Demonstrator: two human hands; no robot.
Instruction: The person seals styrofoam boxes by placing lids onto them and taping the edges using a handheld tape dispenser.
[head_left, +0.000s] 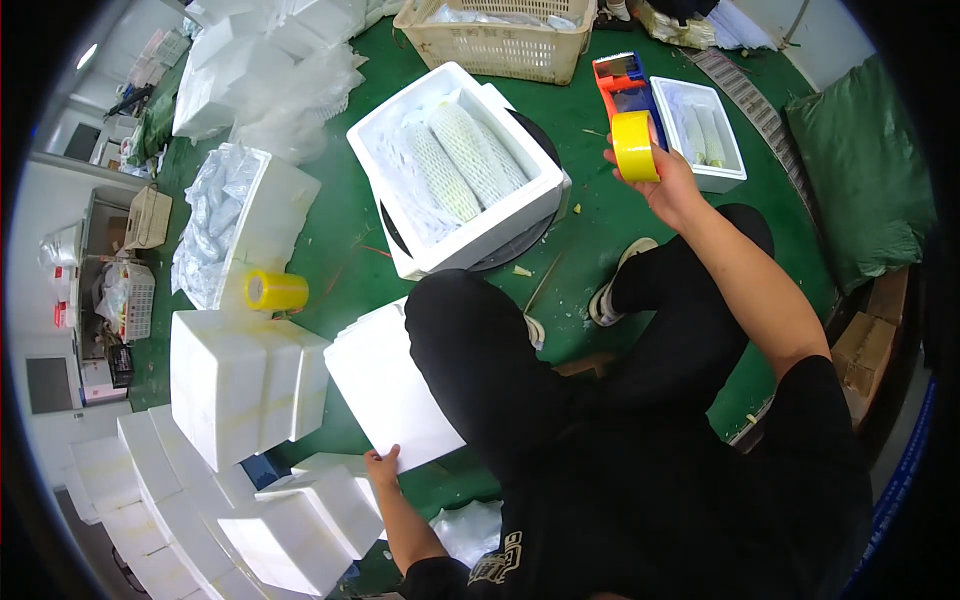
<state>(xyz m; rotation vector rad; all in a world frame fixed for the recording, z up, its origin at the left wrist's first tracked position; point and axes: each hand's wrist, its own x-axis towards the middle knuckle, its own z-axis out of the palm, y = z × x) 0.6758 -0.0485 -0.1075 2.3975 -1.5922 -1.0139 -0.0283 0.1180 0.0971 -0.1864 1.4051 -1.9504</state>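
My right hand (670, 184) holds a tape dispenser, red and blue, with a roll of yellow packing tape (634, 146) on it. With its fingers at the near corner, my left hand (383, 465) grips a white foam sheet or lid (397, 390) beside my knee. Ahead of me an uncovered white foam box (457, 244) lies on a black round base (517, 244). Inside it are several long pale items in foam netting (461, 142), beside crumpled clear wrap. Neither hand touches this box.
A smaller foam box (720, 180) with netted items stands right of the tape dispenser. Closed foam boxes (247, 375) are stacked at left, near a yellow tape roll (277, 291) and a foam box of silvery packs (274, 217). A plastic crate (495, 56) stands at the far side.
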